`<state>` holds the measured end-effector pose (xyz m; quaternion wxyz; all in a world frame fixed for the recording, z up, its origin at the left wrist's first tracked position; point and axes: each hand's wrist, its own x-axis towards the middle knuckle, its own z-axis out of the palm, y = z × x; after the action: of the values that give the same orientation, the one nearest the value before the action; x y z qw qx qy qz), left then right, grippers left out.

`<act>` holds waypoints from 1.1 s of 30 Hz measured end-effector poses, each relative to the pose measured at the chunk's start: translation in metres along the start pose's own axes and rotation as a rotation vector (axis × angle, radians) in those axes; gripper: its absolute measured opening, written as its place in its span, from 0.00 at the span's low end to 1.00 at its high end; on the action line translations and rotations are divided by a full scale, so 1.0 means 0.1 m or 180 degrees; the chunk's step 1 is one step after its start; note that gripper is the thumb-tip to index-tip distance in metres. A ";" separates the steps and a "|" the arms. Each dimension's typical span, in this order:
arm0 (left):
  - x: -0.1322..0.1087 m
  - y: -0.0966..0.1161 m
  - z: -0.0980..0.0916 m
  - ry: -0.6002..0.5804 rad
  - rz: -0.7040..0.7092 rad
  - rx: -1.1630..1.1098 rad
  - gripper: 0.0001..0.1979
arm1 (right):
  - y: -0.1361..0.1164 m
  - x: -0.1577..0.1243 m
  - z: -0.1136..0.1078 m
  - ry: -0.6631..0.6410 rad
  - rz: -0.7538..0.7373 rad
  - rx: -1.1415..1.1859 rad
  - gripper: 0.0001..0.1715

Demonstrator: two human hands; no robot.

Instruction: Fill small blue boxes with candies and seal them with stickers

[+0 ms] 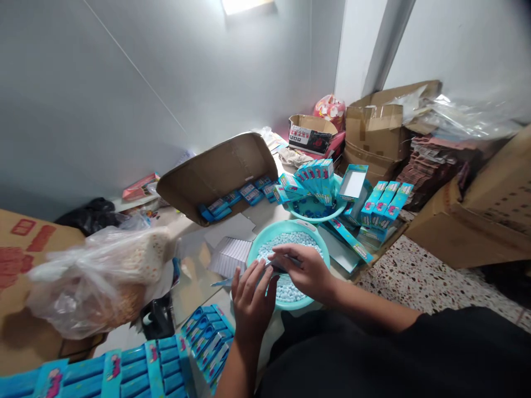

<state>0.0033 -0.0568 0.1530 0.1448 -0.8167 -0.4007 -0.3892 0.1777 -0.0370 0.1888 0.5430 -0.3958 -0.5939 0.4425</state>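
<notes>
Both hands meet over a turquoise bowl (254, 243) filled with small pale-blue pellets. My left hand (252, 298) comes in from below at the bowl's near left rim, its fingers bent towards my right hand. My right hand (305, 271) reaches across the bowl from the right, with fingers curled towards the left fingertips. Something thin and greyish shows between the fingers, mostly hidden, so its kind is unclear. Beside the bowl's left rim lies a row of thin white-grey pieces (235, 254). A second turquoise bowl (317, 218) behind holds dark blue things, with blue printed boxes (317, 179) fanned across it.
A brown cardboard tray (219, 177) leans at the back with several blue packets (251, 193). Upright blue boxes (384, 204) stand at right. Filled blue boxes (136, 367) line the front left, near a tied plastic bag (112, 276). Large cartons (473, 221) stand right.
</notes>
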 end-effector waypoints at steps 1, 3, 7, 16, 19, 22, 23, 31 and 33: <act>0.01 0.00 0.00 0.0024 -0.0031 -0.0021 0.20 | 0.00 0.00 0.00 -0.0007 -0.0024 -0.0033 0.11; 0.01 -0.01 -0.01 0.0040 -0.0053 -0.0031 0.21 | -0.01 0.01 0.00 -0.0018 -0.0059 -0.0070 0.10; 0.01 0.00 -0.02 -0.0027 -0.0058 -0.0027 0.17 | 0.00 0.01 0.01 0.0007 -0.0047 -0.0019 0.10; 0.06 0.08 -0.08 -0.0165 -0.0114 -0.0268 0.09 | 0.02 -0.02 -0.03 0.0138 0.0430 -0.0011 0.12; 0.09 0.06 -0.08 -0.0140 -0.0250 -0.0395 0.10 | 0.03 0.01 -0.04 0.0231 0.0560 0.0182 0.14; 0.07 0.07 -0.14 -0.0062 -0.0700 -0.1041 0.10 | 0.10 0.07 -0.08 0.0352 0.0755 0.0299 0.15; 0.05 0.08 -0.17 0.0013 -0.0991 -0.1341 0.08 | 0.17 0.10 -0.10 0.0432 0.0863 0.0329 0.16; -0.57 -0.21 -0.64 0.1302 -0.3811 -0.1664 0.11 | 1.00 0.24 -0.53 0.0907 0.1410 -0.0505 0.26; -0.79 -0.39 -0.76 0.1610 -0.4500 -0.1739 0.21 | 1.06 0.21 -0.58 0.0902 0.0847 -0.1377 0.24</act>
<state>-0.0963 -0.1169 0.1404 -0.2550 -0.2628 -0.6690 -0.6467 0.2318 0.0194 0.0943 0.4606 -0.6348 -0.5355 0.3131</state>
